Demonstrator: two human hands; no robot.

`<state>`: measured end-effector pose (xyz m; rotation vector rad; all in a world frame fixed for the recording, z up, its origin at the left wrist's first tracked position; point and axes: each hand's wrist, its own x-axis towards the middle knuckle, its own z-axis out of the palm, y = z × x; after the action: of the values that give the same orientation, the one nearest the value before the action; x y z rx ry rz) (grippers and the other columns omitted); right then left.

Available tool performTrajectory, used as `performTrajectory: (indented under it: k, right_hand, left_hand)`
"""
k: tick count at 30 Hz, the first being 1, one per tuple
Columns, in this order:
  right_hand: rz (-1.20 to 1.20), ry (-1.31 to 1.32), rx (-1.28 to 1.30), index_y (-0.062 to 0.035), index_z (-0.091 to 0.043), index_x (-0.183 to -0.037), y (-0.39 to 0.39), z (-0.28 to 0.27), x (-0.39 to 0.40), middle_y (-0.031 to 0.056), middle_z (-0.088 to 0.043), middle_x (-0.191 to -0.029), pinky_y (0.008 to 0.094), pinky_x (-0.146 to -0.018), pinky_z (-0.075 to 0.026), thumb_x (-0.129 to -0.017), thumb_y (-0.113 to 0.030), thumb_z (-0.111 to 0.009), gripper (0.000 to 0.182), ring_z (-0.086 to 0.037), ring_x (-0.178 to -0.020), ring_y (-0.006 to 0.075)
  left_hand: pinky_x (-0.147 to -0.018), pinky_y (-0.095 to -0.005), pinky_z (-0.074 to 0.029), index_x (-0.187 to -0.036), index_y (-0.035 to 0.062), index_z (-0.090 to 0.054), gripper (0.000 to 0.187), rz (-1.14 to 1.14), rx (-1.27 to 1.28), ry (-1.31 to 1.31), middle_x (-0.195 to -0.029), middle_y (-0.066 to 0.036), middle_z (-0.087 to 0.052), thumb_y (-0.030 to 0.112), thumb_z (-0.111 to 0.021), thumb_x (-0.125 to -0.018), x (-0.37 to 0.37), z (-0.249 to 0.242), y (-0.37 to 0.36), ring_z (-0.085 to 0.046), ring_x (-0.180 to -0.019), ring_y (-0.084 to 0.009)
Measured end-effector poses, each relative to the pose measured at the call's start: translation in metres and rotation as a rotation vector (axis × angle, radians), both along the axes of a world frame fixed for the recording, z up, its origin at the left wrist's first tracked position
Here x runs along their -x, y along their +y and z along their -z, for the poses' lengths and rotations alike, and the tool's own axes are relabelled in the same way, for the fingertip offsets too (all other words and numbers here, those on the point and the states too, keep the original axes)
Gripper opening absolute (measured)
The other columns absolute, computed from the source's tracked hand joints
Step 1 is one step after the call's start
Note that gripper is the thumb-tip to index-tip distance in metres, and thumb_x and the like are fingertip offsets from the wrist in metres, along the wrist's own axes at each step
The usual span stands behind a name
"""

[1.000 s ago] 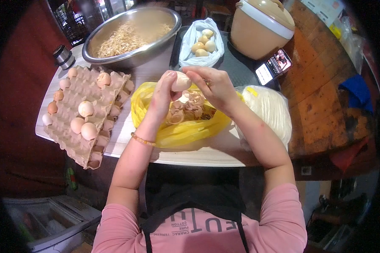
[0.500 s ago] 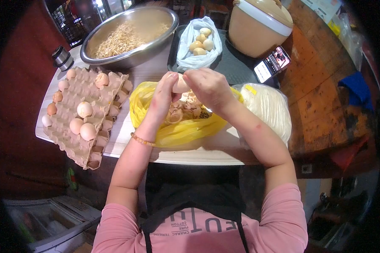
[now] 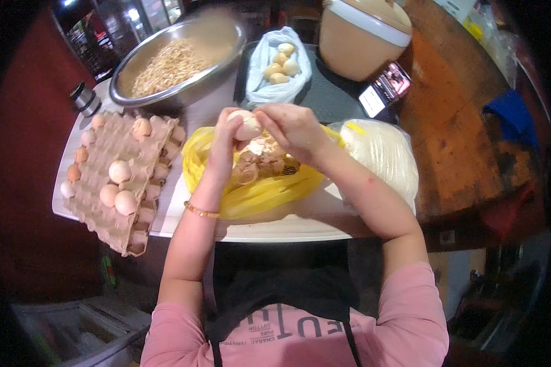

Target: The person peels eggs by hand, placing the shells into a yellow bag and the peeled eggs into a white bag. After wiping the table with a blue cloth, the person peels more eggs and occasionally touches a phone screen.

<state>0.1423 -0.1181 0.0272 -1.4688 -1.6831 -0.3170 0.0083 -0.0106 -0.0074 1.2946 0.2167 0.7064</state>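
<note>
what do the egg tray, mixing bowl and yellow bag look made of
Egg tray: likely molded paper pulp, matte brown with formed cups. Mixing bowl: apparently polished steel, silvery with bright reflections. Yellow bag: probably thin plastic film, glossy and crinkled.

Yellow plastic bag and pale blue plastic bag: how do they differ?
The yellow plastic bag holds broken eggshells; the pale blue plastic bag holds eggs.
The yellow bag rests on the pale tabletop; the pale blue one, on the dark tray.
The yellow bag spreads wider in view than the pale blue one.
Both are open.
</note>
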Motion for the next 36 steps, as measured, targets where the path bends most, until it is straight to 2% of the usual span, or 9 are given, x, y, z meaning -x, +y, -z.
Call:
performTrajectory:
  k: [5,7,12,21,29,32,33,35,36]
  right_hand:
    - [-0.035,0.292,0.190,0.0004,-0.064,-0.094,-0.002,-0.007,0.009,0.0179,-0.065,-0.086,0.0370,-0.070,-0.051,-0.090,-0.029,-0.059,0.030,-0.065,-0.078,0.0327]
    - [-0.060,0.271,0.037,0.0009,-0.063,-0.095,0.002,0.002,0.008,0.0185,-0.065,-0.088,0.0365,-0.071,-0.050,-0.089,-0.029,-0.061,0.031,-0.064,-0.081,0.0320]
    - [-0.074,0.342,-0.062,0.0029,-0.065,-0.096,0.003,0.005,0.012,0.0189,-0.066,-0.090,0.0377,-0.077,-0.050,-0.091,-0.017,-0.058,0.022,-0.064,-0.083,0.0334]
    - [0.012,0.205,-0.036,0.0019,-0.062,-0.086,0.003,0.006,0.008,0.0189,-0.062,-0.080,0.0403,-0.068,-0.049,-0.090,-0.012,-0.057,0.015,-0.062,-0.079,0.0360]
    - [0.021,0.162,-0.078,0.0017,-0.065,-0.091,0.002,0.001,0.009,0.0187,-0.065,-0.084,0.0374,-0.066,-0.051,-0.090,-0.012,-0.058,0.015,-0.065,-0.074,0.0326]
    - [-0.035,0.406,0.067,0.0032,-0.067,-0.099,-0.001,-0.005,0.009,0.0147,-0.067,-0.083,0.0285,-0.061,-0.051,-0.092,-0.014,-0.059,0.020,-0.066,-0.067,0.0172]
    - [-0.050,0.408,0.069,0.0032,-0.067,-0.099,-0.001,-0.006,0.009,0.0147,-0.067,-0.083,0.0285,-0.061,-0.051,-0.092,-0.014,-0.059,0.020,-0.066,-0.067,0.0172]
    - [-0.150,0.603,0.095,0.0032,-0.067,-0.091,-0.001,-0.006,0.009,0.0194,-0.064,-0.078,0.0349,-0.062,-0.051,-0.088,-0.014,-0.060,0.019,-0.065,-0.066,0.0283]
    - [-0.167,0.635,0.107,0.0034,-0.067,-0.092,0.000,-0.006,0.008,0.0189,-0.065,-0.078,0.0329,-0.059,-0.050,-0.088,-0.012,-0.061,0.017,-0.065,-0.063,0.0245]
  left_hand:
    - [-0.056,-0.0209,-0.033,-0.113,0.0081,-0.048,0.032,-0.109,-0.044,-0.004,-0.087,-0.001,-0.053,0.034,-0.042,-0.095,-0.004,0.006,-0.002,-0.045,-0.069,-0.0063]
    - [-0.056,-0.0208,-0.033,-0.113,0.0080,-0.047,0.033,-0.123,-0.073,-0.025,-0.087,-0.001,-0.053,0.036,-0.041,-0.097,-0.005,0.002,-0.011,-0.045,-0.067,-0.0066]
    - [-0.057,-0.0213,-0.033,-0.111,0.0104,-0.049,0.033,-0.105,-0.042,-0.024,-0.088,0.000,-0.053,0.039,-0.042,-0.097,-0.006,0.007,-0.009,-0.045,-0.068,-0.0065]
    - [-0.058,-0.0212,-0.034,-0.111,0.0060,-0.045,0.036,-0.125,-0.057,0.016,-0.086,-0.003,-0.052,0.038,-0.041,-0.097,-0.006,0.005,-0.012,-0.045,-0.068,-0.0080]
    - [-0.061,-0.0233,-0.035,-0.113,0.0090,-0.047,0.034,-0.055,-0.057,-0.037,-0.090,-0.002,-0.053,0.036,-0.048,-0.093,-0.004,0.004,-0.012,-0.046,-0.073,-0.0090]
    - [-0.061,-0.0227,-0.035,-0.113,0.0086,-0.046,0.034,-0.065,-0.091,-0.056,-0.090,-0.002,-0.053,0.037,-0.046,-0.094,-0.003,0.001,-0.011,-0.047,-0.073,-0.0088]
    - [-0.061,-0.0227,-0.035,-0.113,0.0086,-0.046,0.034,-0.080,-0.093,-0.053,-0.090,-0.002,-0.053,0.037,-0.046,-0.094,-0.002,0.001,-0.010,-0.047,-0.073,-0.0088]
    - [-0.060,-0.0223,-0.034,-0.112,0.0085,-0.046,0.034,-0.101,-0.128,-0.016,-0.089,-0.003,-0.054,0.038,-0.046,-0.094,-0.002,0.000,-0.012,-0.046,-0.072,-0.0089]
    - [-0.060,-0.0221,-0.034,-0.112,0.0082,-0.045,0.035,-0.109,-0.141,-0.020,-0.088,-0.003,-0.054,0.038,-0.045,-0.095,-0.002,0.001,-0.012,-0.045,-0.070,-0.0088]
